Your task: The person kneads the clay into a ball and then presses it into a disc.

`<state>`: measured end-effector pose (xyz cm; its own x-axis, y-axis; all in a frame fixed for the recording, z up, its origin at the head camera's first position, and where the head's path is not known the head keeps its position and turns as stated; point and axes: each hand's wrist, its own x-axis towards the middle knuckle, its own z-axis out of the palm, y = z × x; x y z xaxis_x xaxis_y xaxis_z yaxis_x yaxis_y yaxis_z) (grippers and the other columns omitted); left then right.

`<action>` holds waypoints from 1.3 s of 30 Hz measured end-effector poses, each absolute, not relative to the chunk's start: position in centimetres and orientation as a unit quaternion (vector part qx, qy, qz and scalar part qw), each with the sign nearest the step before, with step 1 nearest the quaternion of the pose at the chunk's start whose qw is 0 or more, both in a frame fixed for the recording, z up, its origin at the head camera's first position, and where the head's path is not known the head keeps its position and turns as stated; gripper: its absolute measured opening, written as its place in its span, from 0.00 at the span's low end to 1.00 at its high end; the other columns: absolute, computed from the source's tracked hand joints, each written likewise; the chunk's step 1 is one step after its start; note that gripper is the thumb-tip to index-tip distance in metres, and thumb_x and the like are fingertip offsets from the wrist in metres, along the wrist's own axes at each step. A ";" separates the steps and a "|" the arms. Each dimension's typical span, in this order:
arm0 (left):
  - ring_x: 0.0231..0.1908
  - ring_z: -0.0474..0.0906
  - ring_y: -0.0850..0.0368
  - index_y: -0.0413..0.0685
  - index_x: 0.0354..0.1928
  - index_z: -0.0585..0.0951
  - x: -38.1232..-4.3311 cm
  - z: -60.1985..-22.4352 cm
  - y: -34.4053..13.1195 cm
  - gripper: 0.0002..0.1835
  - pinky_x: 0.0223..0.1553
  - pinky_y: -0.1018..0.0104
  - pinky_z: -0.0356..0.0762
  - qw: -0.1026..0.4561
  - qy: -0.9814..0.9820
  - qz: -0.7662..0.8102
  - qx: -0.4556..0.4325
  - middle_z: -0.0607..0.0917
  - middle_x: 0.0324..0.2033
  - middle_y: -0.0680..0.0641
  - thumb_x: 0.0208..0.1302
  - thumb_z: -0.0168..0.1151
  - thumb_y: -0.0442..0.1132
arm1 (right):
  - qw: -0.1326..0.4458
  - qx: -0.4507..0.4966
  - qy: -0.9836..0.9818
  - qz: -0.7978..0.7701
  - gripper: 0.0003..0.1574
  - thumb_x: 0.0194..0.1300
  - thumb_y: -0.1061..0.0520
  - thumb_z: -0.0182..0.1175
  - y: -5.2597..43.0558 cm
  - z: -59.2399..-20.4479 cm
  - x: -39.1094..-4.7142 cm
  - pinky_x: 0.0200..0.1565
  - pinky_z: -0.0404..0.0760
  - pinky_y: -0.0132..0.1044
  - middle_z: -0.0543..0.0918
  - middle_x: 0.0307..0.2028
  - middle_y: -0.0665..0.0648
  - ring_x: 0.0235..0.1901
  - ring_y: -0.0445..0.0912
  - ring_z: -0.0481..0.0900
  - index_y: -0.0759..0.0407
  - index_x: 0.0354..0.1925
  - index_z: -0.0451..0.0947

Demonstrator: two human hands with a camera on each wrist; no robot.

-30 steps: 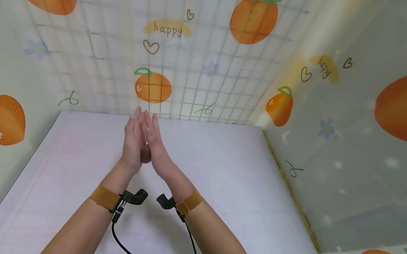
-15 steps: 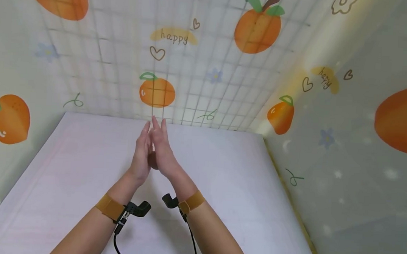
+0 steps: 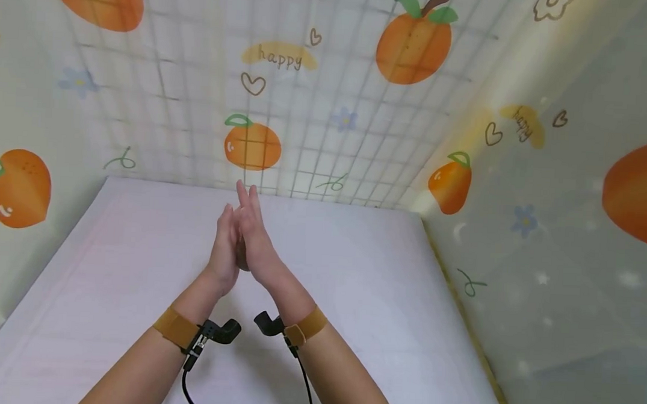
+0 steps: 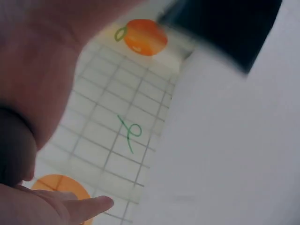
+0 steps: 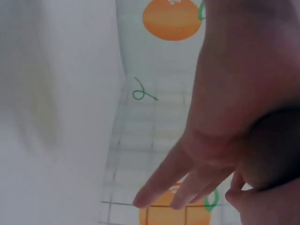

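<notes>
My two hands stand palm to palm over the table, fingers straight and pointing away. Between the palms a dark brown rounded lump (image 3: pixel 242 259) is pressed, mostly covered, its lower end showing near the heels of the hands. The left hand (image 3: pixel 223 255) sits slightly nearer to me, while the fingertips of the right hand (image 3: pixel 259 247) reach farther forward. In the left wrist view the brown lump (image 4: pixel 15 150) appears at the left edge, against the palm. The right wrist view shows the lump (image 5: pixel 276 152) large and blurred beside the right hand (image 5: pixel 239 93).
A white-covered table (image 3: pixel 353 275) lies beneath the hands. Around it hang pale curtains (image 3: pixel 340 64) printed with oranges, with a wire grid behind the back one. Tan wrist straps (image 3: pixel 176 330) carry black cameras (image 3: pixel 222 331), with a cable trailing from each.
The left hand has slid back toward me against the right, whose fingertips now lead. Less of the brown lump shows between the palms. The head view has shifted slightly.
</notes>
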<state>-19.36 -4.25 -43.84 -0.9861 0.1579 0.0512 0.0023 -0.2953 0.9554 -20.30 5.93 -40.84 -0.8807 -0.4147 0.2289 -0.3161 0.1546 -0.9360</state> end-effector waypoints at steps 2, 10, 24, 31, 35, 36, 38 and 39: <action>0.68 0.62 0.53 0.75 0.83 0.59 -19.2 -43.8 -4.1 0.46 0.61 0.47 0.64 0.051 0.597 0.797 0.067 0.73 0.66 0.56 0.71 0.21 0.83 | 0.038 -0.229 0.762 -0.605 0.53 0.65 0.06 0.27 6.0 -41.1 -20.9 0.79 0.40 0.75 0.28 0.86 0.34 0.87 0.49 0.30 0.14 0.83 0.39; 0.87 0.32 0.57 0.75 0.87 0.38 -19.3 -42.8 -4.9 0.46 0.82 0.32 0.23 0.046 0.609 0.788 0.075 0.42 0.88 0.57 0.73 0.24 0.81 | 0.063 -0.193 0.755 -0.624 0.45 0.73 0.14 0.25 6.2 -43.0 -21.2 0.79 0.37 0.75 0.28 0.86 0.37 0.87 0.48 0.30 0.14 0.83 0.39; 0.86 0.37 0.58 0.78 0.87 0.45 -18.7 -42.9 -4.0 0.43 0.81 0.29 0.31 0.032 0.581 0.807 0.103 0.47 0.86 0.67 0.74 0.23 0.80 | 0.061 -0.232 0.749 -0.617 0.52 0.66 0.07 0.29 6.1 -40.1 -21.1 0.79 0.37 0.75 0.24 0.85 0.34 0.87 0.51 0.28 0.13 0.83 0.37; 0.87 0.33 0.62 0.68 0.88 0.36 -19.0 -41.2 -4.6 0.48 0.85 0.45 0.29 0.004 0.606 0.787 0.113 0.38 0.87 0.67 0.74 0.23 0.80 | 0.065 -0.213 0.744 -0.630 0.46 0.74 0.14 0.26 6.8 -42.2 -21.1 0.81 0.37 0.71 0.30 0.86 0.34 0.86 0.42 0.29 0.16 0.84 0.36; 0.87 0.34 0.61 0.69 0.88 0.38 -19.4 -41.6 -5.1 0.47 0.86 0.46 0.31 0.004 0.604 0.791 0.095 0.40 0.87 0.66 0.74 0.23 0.80 | 0.069 -0.222 0.736 -0.636 0.49 0.73 0.13 0.25 6.5 -42.5 -19.6 0.81 0.38 0.69 0.31 0.85 0.32 0.86 0.39 0.29 0.20 0.85 0.35; 0.87 0.35 0.62 0.68 0.88 0.39 -19.5 -41.7 -5.1 0.48 0.86 0.46 0.32 0.005 0.602 0.793 0.091 0.41 0.87 0.66 0.74 0.22 0.80 | 0.068 -0.229 0.735 -0.635 0.50 0.73 0.12 0.25 6.4 -42.4 -19.4 0.81 0.38 0.70 0.30 0.85 0.31 0.86 0.39 0.28 0.20 0.85 0.34; 0.86 0.36 0.61 0.68 0.88 0.41 -19.7 -42.1 -4.8 0.47 0.85 0.43 0.32 0.015 0.594 0.800 0.086 0.43 0.87 0.64 0.75 0.22 0.80 | 0.060 -0.236 0.739 -0.628 0.50 0.70 0.10 0.26 6.4 -41.9 -19.0 0.81 0.37 0.71 0.29 0.85 0.31 0.86 0.40 0.28 0.18 0.84 0.35; 0.86 0.37 0.60 0.67 0.88 0.41 -19.7 -42.3 -4.6 0.47 0.85 0.41 0.32 0.021 0.589 0.803 0.086 0.43 0.87 0.64 0.75 0.22 0.79 | 0.054 -0.242 0.741 -0.625 0.52 0.69 0.10 0.26 6.4 -41.6 -19.0 0.80 0.36 0.72 0.28 0.85 0.32 0.86 0.41 0.27 0.18 0.84 0.35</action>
